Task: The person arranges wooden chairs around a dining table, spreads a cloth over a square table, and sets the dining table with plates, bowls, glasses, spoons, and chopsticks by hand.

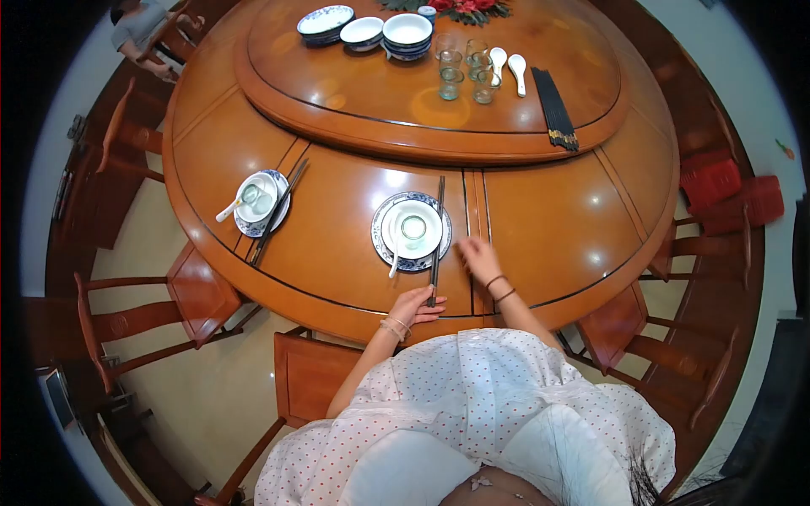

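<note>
My left hand [415,305] is at the near table edge, its fingers closed on the near ends of a pair of black chopsticks [441,202]. These chopsticks lie along the right side of a white bowl [428,221], over the rim of a blue-patterned plate [380,240]. Inside the bowl are a clear glass [413,227] and a white spoon [394,266], its handle hanging over the near side. To the right of the chopsticks, apart from them, my right hand [479,258] hovers over the table; its fingers are blurred and I see nothing in them.
A second setting has a bowl [267,187] and chopsticks [281,211]. On the turntable [363,110] stand stacked plates [326,20], bowls [407,30], several glasses [451,83], two spoons [517,76], chopsticks [553,105] and red flowers [468,7]. Wooden chairs [202,291] surround the table. Another person [139,34] is far left.
</note>
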Demonstrator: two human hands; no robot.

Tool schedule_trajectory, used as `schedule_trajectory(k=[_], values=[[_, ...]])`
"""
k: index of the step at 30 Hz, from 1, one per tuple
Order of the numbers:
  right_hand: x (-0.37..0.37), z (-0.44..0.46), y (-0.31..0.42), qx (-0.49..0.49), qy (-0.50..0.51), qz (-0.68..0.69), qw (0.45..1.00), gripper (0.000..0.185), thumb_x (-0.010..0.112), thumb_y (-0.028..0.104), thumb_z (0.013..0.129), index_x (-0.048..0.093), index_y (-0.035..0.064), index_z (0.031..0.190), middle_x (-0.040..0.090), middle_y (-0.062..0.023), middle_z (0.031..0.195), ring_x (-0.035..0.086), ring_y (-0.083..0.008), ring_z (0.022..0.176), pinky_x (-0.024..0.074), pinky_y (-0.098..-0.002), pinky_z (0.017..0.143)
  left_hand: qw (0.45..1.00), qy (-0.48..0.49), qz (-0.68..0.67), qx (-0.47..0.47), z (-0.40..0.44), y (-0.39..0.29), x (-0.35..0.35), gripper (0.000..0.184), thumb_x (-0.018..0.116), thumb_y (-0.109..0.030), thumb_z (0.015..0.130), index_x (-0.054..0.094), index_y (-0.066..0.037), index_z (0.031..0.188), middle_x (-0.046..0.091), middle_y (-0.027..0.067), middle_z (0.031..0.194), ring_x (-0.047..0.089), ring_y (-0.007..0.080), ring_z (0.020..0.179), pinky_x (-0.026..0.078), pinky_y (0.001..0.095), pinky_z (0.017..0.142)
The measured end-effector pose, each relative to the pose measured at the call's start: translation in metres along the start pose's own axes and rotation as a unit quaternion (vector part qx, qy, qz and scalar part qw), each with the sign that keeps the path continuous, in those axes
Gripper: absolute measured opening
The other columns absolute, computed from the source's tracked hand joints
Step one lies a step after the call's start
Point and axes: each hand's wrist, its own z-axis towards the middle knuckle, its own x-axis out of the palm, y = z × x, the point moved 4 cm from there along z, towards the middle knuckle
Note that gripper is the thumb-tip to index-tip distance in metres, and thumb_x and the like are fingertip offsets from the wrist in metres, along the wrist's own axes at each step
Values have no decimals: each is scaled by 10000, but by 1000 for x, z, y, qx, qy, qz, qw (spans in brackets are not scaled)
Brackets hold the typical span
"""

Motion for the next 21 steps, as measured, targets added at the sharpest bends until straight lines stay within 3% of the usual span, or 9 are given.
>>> schedule_trajectory(k=[1,4,6,7,10,11,13,14,21], values=[[-8,25,-24,23,-56,1,998,294,491,286,815,532,-5,829,580,-125,695,556,-197,644,439,-302,606,1000,0,11,10,-1,0,-2,349,465,-321,836,462,-44,1048,565,128,981,582,199,848,501,274,624],[-46,85,12,197,-45,224,953,393,456,415,812,447,25,861,520,-61,695,536,-145,575,420,-249,387,995,-65,67,39,-17,-3,-9,386,478,-299,833,435,-14,1090,559,121,993,577,180,838,497,269,624],[-57,125,15,249,-64,318,913,720,343,590,776,291,-11,1169,558,-149,930,581,-193,678,459,-284,502,988,-100,88,78,-31,0,-22,401,483,-295,831,425,-7,1103,562,111,982,574,168,818,493,257,615],[-58,146,12,299,-60,329,894,775,283,622,771,249,-17,1208,539,-180,1015,590,-207,700,464,-298,562,978,-129,113,116,-42,-2,-29,416,487,-291,830,415,1,1117,565,101,970,572,157,797,488,245,607],[-53,187,-4,341,1,247,907,765,170,630,778,314,-20,1156,575,-186,916,599,-234,567,431,-248,388,958,-210,92,170,-69,1,-53,364,523,-235,815,441,-4,1083,577,83,930,559,120,745,459,208,562],[-51,193,-13,392,-9,242,887,670,187,593,800,399,35,1106,555,-174,978,606,-221,674,417,-252,383,942,-253,86,204,-77,1,-62,345,535,-210,808,449,-4,1071,584,78,910,556,108,729,449,199,545],[-49,196,-14,387,-120,252,879,663,193,586,804,389,31,1107,549,-199,965,607,-222,634,401,-249,354,902,-326,112,259,-94,-7,-74,314,544,-167,800,454,-6,1054,596,67,867,548,84,691,436,188,523],[-49,197,-15,385,-156,292,861,610,260,547,818,363,9,1086,589,-188,750,532,-202,411,389,-252,320,879,-362,113,291,-102,-15,-79,302,557,-155,792,467,22,1020,576,38,757,538,62,626,421,173,501],[-74,192,-16,375,-162,288,866,483,342,486,830,377,62,1059,537,-99,652,546,-184,455,327,-245,308,827,-395,126,380,-127,-109,-28,218,453,-99,844,466,8,1034,581,72,853,539,85,714,426,189,597]])
